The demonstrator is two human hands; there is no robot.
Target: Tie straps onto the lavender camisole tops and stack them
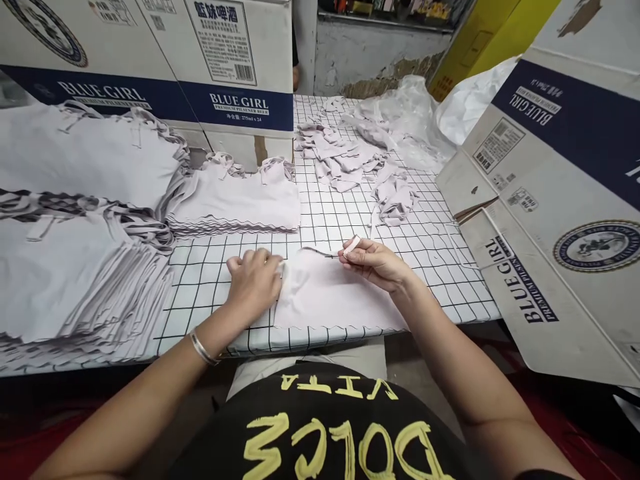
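Observation:
A pale pink camisole-like garment [335,293] lies on the checked tablecloth in front of me, its wavy hem toward the table's front edge. My left hand [256,280] is closed at the garment's left upper corner, where the cloth bunches; its fingertips are partly hidden. Between the thumb and fingers of my right hand [375,262] a thin fabric strap [351,246] is pinched at the garment's upper edge. Stacks of similar garments sit to the left: a small pile [240,197] behind my left hand, and larger piles [65,273] at the far left.
A Blue Girl beer carton [150,60] stands behind the piles. Another open carton [565,200] leans at the table's right side. Several loose pink fabric pieces [340,157] and a clear plastic bag [413,117] lie at the back of the checked tablecloth [200,280].

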